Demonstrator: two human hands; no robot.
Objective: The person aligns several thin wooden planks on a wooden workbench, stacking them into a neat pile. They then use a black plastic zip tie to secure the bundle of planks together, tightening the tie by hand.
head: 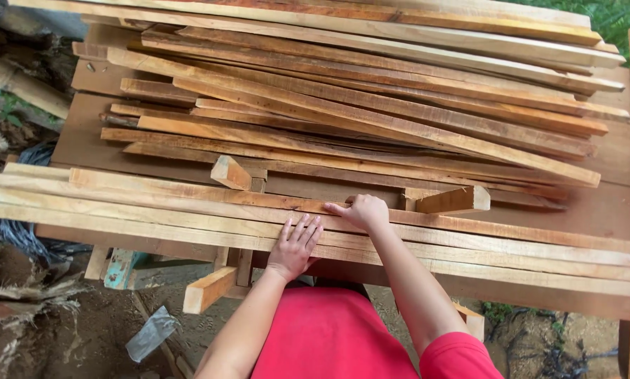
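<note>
The long wooden sticks [153, 210] are lying side by side along the near edge of the table [610, 210], and both hands are resting on them. The left hand [295, 245] is lying flat on the sticks with its fingers [302, 228] spread out and pointing away from the person. It is not gripping anything; it is only pressing down on the wood. The right hand [363, 210] is sitting just beside the left hand, a little farther from the person. It is curling over the far edge of one stick, with the fingers bent down. I cannot tell if it is really holding the stick tight or only hooking over it. Just past the right hand, a short wood block [455, 201] is lying on the table. Off to the other side, past the left hand, a small block [229, 173] is tilting up on one corner. Farther away from both hands, a big messy pile of sticks [371, 105] is covering most of the table, with the pieces crossing over each other. Below the hands, near the person's red shirt [329, 337], another wood piece [208, 288] is sticking out from under the table. Down on the dirt ground [48, 337], a scrap of clear plastic [150, 333] is lying.
</note>
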